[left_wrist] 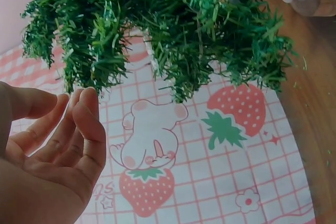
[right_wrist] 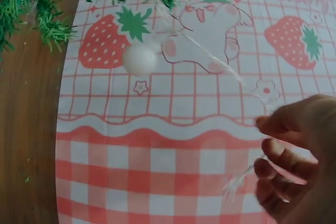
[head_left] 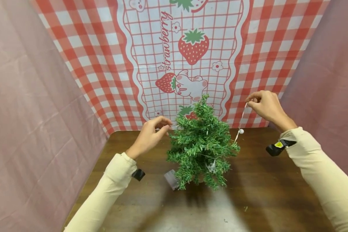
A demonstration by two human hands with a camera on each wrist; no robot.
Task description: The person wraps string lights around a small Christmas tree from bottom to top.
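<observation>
A small artificial Christmas tree (head_left: 203,145) with green bristly branches stands on the table. My right hand (head_left: 264,103) pinches a thin string-light wire (head_left: 243,117) off the tree's right side. The wire runs down to the branches, and a white ball bulb (head_left: 241,131) hangs on it. In the right wrist view, a loose wire end (right_wrist: 239,179) trails below the fingers. On the tree's left, my left hand (head_left: 150,133) has loosely bent fingers. Its fingertips (left_wrist: 86,98) are right at a branch tip in the left wrist view, with nothing visible held.
A clear plastic box (head_left: 171,179) lies on the brown wooden table (head_left: 127,199) at the tree's lower left. Behind hangs a red checked strawberry cloth (head_left: 104,64). Pink curtains (head_left: 40,112) flank both sides. Small green bits (head_left: 246,208) lie on the tabletop.
</observation>
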